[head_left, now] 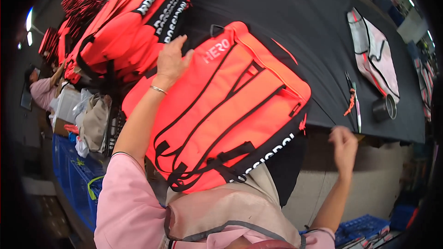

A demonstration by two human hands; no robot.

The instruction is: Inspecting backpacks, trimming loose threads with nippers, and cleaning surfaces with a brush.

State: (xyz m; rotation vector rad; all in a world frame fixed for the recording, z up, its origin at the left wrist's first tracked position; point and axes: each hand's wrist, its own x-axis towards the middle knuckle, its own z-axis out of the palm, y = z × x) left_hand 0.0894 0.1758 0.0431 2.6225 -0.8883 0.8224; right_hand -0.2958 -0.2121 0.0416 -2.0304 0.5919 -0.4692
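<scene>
A bright orange-red backpack point(217, 83) with black-edged shoulder straps lies across the near edge of the black-covered table, its strap side up. Part of it hangs over the edge against my apron. My left hand point(173, 62) is by the upper left side of the backpack, fingers stretched out and holding nothing; whether the palm touches the fabric, I cannot tell. Off to the right of the backpack, my right hand point(344, 145) is raised in front of the table edge, away from the bag. Motion blurs its fingers, and nothing held can be made out.
A heap of similar backpacks point(124, 41) rises at the far left. To the right lie a white fabric panel point(376, 55), a pen-like tool point(357, 110), an orange cord point(351, 101) and a dark metal cup point(384, 109). A blue crate point(69, 161) and another person point(44, 87) are left.
</scene>
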